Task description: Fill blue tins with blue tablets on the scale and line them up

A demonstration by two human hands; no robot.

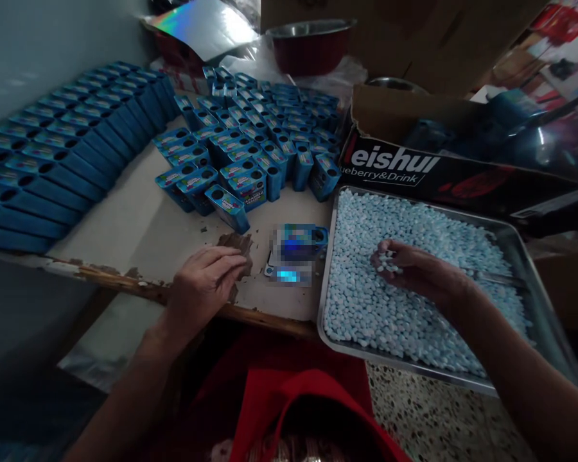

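Observation:
My left hand (208,277) rests at the table's front edge, beside a worn patch. Its fingers lie loosely extended, and I see nothing in them. Over a metal tray (503,240) filled with small pale blue and white pellets (366,308), my right hand (421,273) is curled around several of the same pellets, some showing at the fingertips. Between the hands lies a blue box (322,239), partly blurred out, with a blurred flat item (289,274) in front of it. A blue plastic container (227,206) with a dark round hole leans nearest my left hand.
Many blue containers (255,135) stand loosely at the back; others form tight rows (72,141) along the left wall. An open black carton (443,167) sits behind the tray. A red bowl (311,51) stands at the rear. Inside the tray lies a metal utensil (498,278).

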